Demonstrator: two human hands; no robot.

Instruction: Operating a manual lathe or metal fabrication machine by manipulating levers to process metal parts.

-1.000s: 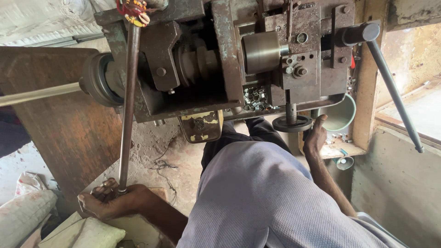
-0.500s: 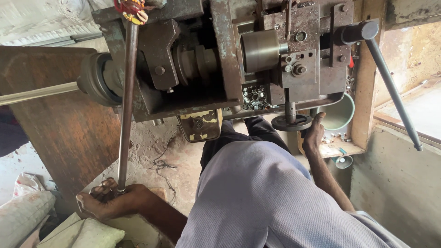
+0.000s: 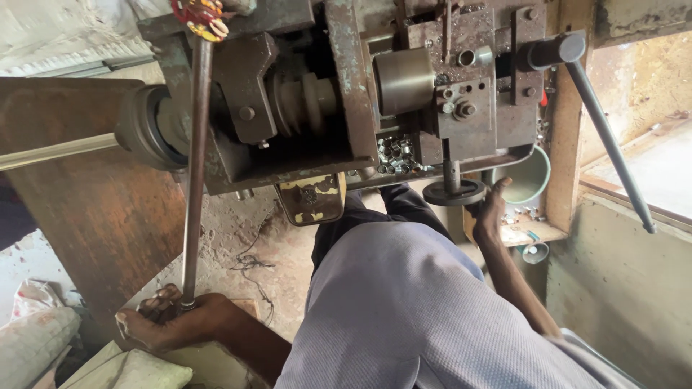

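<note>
Head view, one item per line.
L hand point(image 3: 173, 324): fist closed round lower end of long steel lever rod point(image 3: 194, 173), low left, near floor.
Rod runs up to the rusty lathe-type machine point(image 3: 324, 94).
R hand point(image 3: 491, 212): fingers curled on rim of small black handwheel point(image 3: 454, 192) under machine's right side.
Pale green bowl point(image 3: 530, 176) just beside R hand.
Small metal pieces point(image 3: 395, 153) heaped in machine bed.

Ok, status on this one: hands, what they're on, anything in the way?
Left hand gripping bottom end of long metal rod. Right hand resting on small round handwheel under the machine. Nothing between hands and controls.
</note>
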